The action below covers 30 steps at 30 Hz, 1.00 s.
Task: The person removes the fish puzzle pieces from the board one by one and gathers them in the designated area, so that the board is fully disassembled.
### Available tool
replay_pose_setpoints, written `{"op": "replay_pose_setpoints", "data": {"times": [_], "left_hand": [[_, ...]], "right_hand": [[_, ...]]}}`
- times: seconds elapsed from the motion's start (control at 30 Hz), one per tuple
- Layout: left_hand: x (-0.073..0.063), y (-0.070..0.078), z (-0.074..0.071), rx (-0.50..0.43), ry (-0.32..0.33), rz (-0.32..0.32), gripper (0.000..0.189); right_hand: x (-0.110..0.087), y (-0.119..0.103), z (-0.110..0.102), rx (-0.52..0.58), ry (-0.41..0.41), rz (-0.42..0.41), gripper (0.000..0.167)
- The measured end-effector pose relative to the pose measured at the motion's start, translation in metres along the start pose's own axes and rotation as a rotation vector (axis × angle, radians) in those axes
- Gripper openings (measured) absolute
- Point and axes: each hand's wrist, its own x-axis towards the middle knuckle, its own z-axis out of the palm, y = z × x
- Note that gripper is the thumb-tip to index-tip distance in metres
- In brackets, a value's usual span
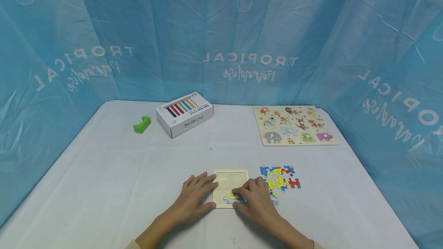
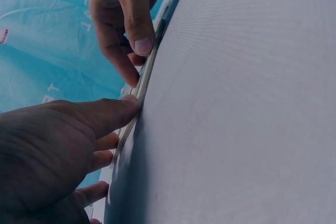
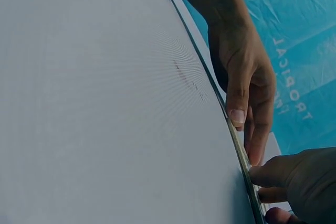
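A: From the head camera, blue curtains ring the white bench (image 1: 104,187); left hand (image 1: 195,197) lies flat, steadying the puzzle tray (image 1: 230,178), right hand (image 1: 256,201) presses a puzzle piece (image 1: 232,197) into it.

B: The wrist cameras show fingertips (image 2: 134,103) at the tray's edge (image 3: 247,171). Misaligned tabs could jam the piece.

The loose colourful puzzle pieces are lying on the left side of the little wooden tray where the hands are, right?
Not quite. The loose puzzle pieces lie on the right side of the wooden tray, beside the right hand. The head view shows it.
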Motion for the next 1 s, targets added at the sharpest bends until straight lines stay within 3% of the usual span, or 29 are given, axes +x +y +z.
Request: {"op": "replay_pose_setpoints", "data": {"times": [0.57, 1.0], "left_hand": [[-0.0001, -0.0025, 0.0024, 0.02, 0.026, 0.019, 0.051], [0.0002, -0.0015, 0.0023, 0.028, 0.041, 0.026, 0.05]], "right_hand": [[0.0006, -0.0026, 0.0006, -0.026, 0.026, 0.0, 0.025], [0.0006, -0.0024, 0.001, -0.014, 0.02, 0.013, 0.031]]}}
